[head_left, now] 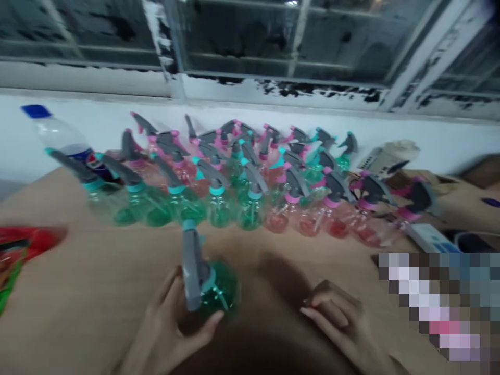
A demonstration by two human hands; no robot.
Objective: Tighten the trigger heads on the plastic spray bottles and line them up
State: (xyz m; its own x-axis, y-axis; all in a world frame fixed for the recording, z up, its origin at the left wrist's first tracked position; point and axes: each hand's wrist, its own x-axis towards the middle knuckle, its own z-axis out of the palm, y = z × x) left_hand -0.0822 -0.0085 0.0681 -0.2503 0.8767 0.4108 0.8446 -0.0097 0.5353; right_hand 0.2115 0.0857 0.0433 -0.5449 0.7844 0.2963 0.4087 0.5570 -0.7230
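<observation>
A green spray bottle point(226, 291) with a grey and teal trigger head stands close to me on the table. My left hand point(172, 317) is curved around its near left side, thumb in front and fingers behind, closed on it. To the right, apart from the bottle, my right hand point(344, 317) hovers with thumb and forefinger pinched together. A tiny dark spot shows at those fingertips; what it is, if anything, is too blurred to tell. Beyond both hands stand rows of spray bottles, green ones point(191, 208) on the left and pink ones point(277, 219) on the right.
At the far left is a clear drink bottle point(62, 133) with a blue cap. A red packet point(35, 242) lies at the left edge. Behind the rows is a white wall with windows; on the right are a pale roll-like object point(394, 159) and a white-blue box point(433, 238).
</observation>
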